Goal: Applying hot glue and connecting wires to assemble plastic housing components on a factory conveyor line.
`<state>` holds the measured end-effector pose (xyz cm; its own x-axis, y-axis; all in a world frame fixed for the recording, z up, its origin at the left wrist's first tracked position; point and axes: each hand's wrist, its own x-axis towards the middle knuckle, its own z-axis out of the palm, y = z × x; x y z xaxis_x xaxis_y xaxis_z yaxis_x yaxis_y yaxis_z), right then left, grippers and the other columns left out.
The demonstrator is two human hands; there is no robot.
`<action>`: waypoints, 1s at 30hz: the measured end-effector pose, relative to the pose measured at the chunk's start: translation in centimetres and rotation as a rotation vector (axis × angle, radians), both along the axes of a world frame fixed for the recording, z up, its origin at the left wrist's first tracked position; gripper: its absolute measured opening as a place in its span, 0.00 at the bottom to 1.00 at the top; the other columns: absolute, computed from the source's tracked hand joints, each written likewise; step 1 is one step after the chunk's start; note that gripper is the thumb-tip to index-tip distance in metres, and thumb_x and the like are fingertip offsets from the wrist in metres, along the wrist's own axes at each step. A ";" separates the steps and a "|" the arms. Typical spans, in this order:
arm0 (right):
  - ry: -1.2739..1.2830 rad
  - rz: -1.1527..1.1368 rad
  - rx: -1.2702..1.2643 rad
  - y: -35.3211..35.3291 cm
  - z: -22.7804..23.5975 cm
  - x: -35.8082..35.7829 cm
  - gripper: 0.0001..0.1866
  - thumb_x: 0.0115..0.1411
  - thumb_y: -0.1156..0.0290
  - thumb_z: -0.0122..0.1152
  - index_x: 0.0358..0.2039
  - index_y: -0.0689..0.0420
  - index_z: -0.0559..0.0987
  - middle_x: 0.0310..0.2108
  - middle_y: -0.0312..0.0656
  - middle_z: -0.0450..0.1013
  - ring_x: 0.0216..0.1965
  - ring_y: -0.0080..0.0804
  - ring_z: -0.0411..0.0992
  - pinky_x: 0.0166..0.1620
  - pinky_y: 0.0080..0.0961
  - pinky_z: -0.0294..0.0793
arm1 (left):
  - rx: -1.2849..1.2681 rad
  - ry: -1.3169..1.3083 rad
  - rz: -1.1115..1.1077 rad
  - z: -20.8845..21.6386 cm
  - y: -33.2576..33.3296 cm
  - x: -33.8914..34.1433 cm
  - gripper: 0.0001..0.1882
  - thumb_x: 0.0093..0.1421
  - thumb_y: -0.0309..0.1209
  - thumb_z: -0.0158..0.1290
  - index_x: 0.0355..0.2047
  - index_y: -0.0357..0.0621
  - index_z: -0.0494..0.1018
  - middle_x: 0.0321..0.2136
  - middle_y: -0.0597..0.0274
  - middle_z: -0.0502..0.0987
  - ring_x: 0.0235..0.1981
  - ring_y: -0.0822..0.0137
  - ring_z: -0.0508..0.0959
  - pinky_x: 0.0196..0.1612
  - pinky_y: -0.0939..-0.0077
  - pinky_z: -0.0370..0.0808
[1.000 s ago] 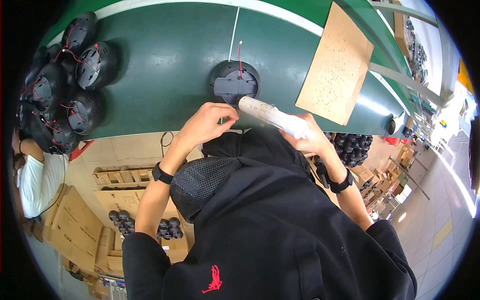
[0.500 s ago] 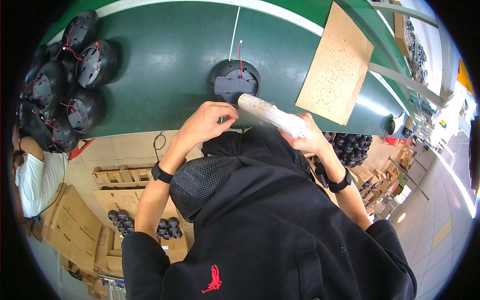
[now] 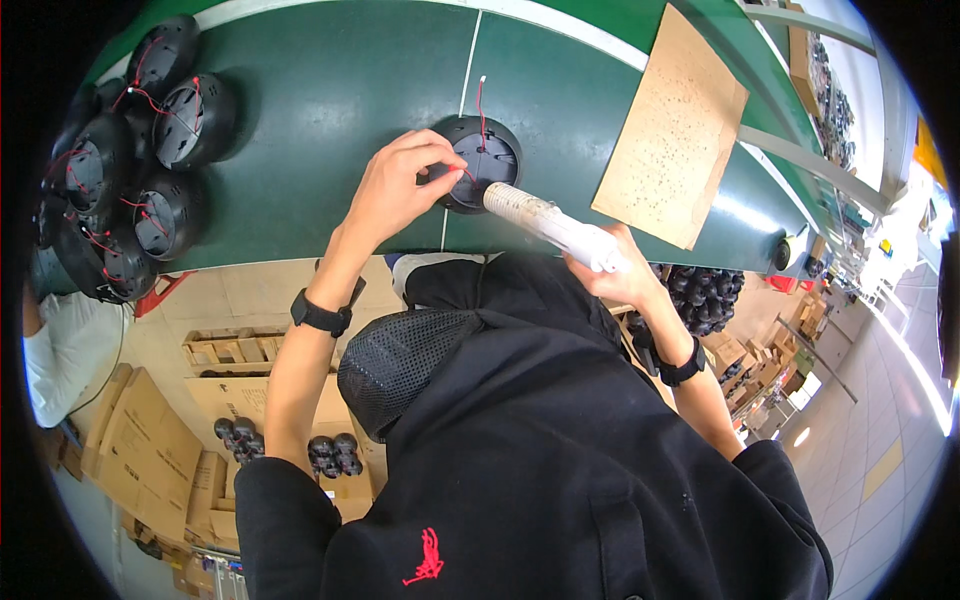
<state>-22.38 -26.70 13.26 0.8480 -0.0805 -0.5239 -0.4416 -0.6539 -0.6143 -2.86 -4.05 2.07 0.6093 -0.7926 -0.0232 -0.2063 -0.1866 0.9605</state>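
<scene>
Left grip [image 3: 400,187] advanced, pinching red wire [image 3: 471,176], over left side of black housing [image 3: 502,150].

Place: factory assembly workshop
Bench [image 3: 330,110]: long, green, at 12 o'clock
Housings [image 3: 183,128]: round, black, red-wired, clustered at 10 o'clock
Cartons [image 3: 150,458]: brown, at 8 o'clock
Floor [image 3: 868,505]: tiled, at 4 o'clock

The left grip [image 3: 395,185] now pinches a red wire [image 3: 469,175] farther up, over the black round housing's [image 3: 495,165] left side.
</scene>
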 end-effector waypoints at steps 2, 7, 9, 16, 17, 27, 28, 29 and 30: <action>0.003 0.003 0.005 0.1 0.1 0.0 0.10 0.45 0.76 0.63 0.30 0.63 0.78 0.26 0.55 0.75 0.29 0.58 0.75 0.33 0.36 0.75 | -0.003 0.028 0.011 -0.1 -0.5 0.0 0.07 0.56 0.24 0.62 0.36 0.41 0.82 0.37 0.62 0.80 0.35 0.68 0.79 0.35 0.76 0.75; -0.059 0.016 0.055 0.4 -0.6 -0.2 0.07 0.50 0.75 0.64 0.30 0.63 0.78 0.22 0.51 0.75 0.22 0.47 0.74 0.28 0.32 0.73 | -0.016 0.049 0.014 -0.1 -1.2 -0.1 0.07 0.56 0.25 0.62 0.36 0.41 0.82 0.37 0.62 0.80 0.35 0.68 0.79 0.35 0.76 0.75; -0.113 0.028 0.030 0.6 -0.9 -0.1 0.08 0.49 0.76 0.64 0.31 0.62 0.78 0.23 0.52 0.75 0.24 0.51 0.74 0.29 0.33 0.74 | -0.013 0.056 0.018 0.0 -1.3 -0.2 0.07 0.56 0.25 0.62 0.36 0.41 0.82 0.37 0.62 0.80 0.35 0.68 0.79 0.35 0.76 0.75; -0.046 0.051 -0.014 0.3 -0.3 -0.3 0.08 0.44 0.76 0.62 0.27 0.62 0.76 0.24 0.54 0.74 0.28 0.58 0.74 0.32 0.37 0.74 | 0.019 0.070 0.047 0.0 -0.5 -0.5 0.07 0.56 0.25 0.62 0.36 0.41 0.82 0.37 0.61 0.80 0.36 0.67 0.79 0.35 0.76 0.75; -0.047 0.028 -0.009 0.5 0.1 -0.2 0.08 0.44 0.76 0.61 0.28 0.62 0.76 0.24 0.54 0.74 0.29 0.58 0.74 0.32 0.37 0.74 | 0.021 0.070 0.049 -0.1 -0.2 -0.6 0.07 0.56 0.25 0.62 0.36 0.41 0.82 0.37 0.61 0.80 0.36 0.67 0.79 0.35 0.76 0.75; -0.052 0.003 -0.035 1.0 1.1 0.6 0.08 0.46 0.75 0.60 0.29 0.64 0.76 0.26 0.56 0.74 0.30 0.58 0.75 0.34 0.39 0.75 | 0.014 0.065 0.089 -0.3 0.4 -1.2 0.07 0.55 0.25 0.62 0.36 0.41 0.82 0.39 0.61 0.80 0.38 0.67 0.80 0.36 0.75 0.76; -0.055 0.001 -0.036 1.1 1.3 1.0 0.08 0.46 0.75 0.60 0.29 0.64 0.76 0.26 0.56 0.74 0.30 0.58 0.75 0.34 0.39 0.75 | 0.012 0.059 0.091 -0.2 0.4 -1.2 0.07 0.55 0.25 0.62 0.36 0.41 0.81 0.39 0.61 0.80 0.39 0.67 0.79 0.37 0.75 0.76; -0.025 0.000 -0.045 1.3 1.7 1.6 0.08 0.47 0.75 0.60 0.28 0.65 0.76 0.25 0.57 0.74 0.30 0.58 0.75 0.35 0.40 0.75 | 0.011 0.054 0.086 -0.1 0.4 -1.1 0.07 0.55 0.25 0.62 0.36 0.41 0.81 0.39 0.61 0.80 0.39 0.67 0.79 0.37 0.75 0.76; 0.002 -0.005 -0.059 1.6 2.2 2.1 0.08 0.47 0.75 0.60 0.28 0.65 0.76 0.25 0.58 0.74 0.31 0.59 0.76 0.35 0.42 0.76 | 0.012 0.046 0.080 -0.1 0.4 -1.0 0.07 0.55 0.24 0.62 0.35 0.41 0.81 0.40 0.61 0.80 0.40 0.66 0.79 0.38 0.74 0.76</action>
<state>-20.30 -25.10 15.46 0.8464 -0.1154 -0.5200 -0.4463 -0.6865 -0.5741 -3.82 -3.66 1.95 0.6685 -0.7412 -0.0613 -0.1465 -0.2120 0.9662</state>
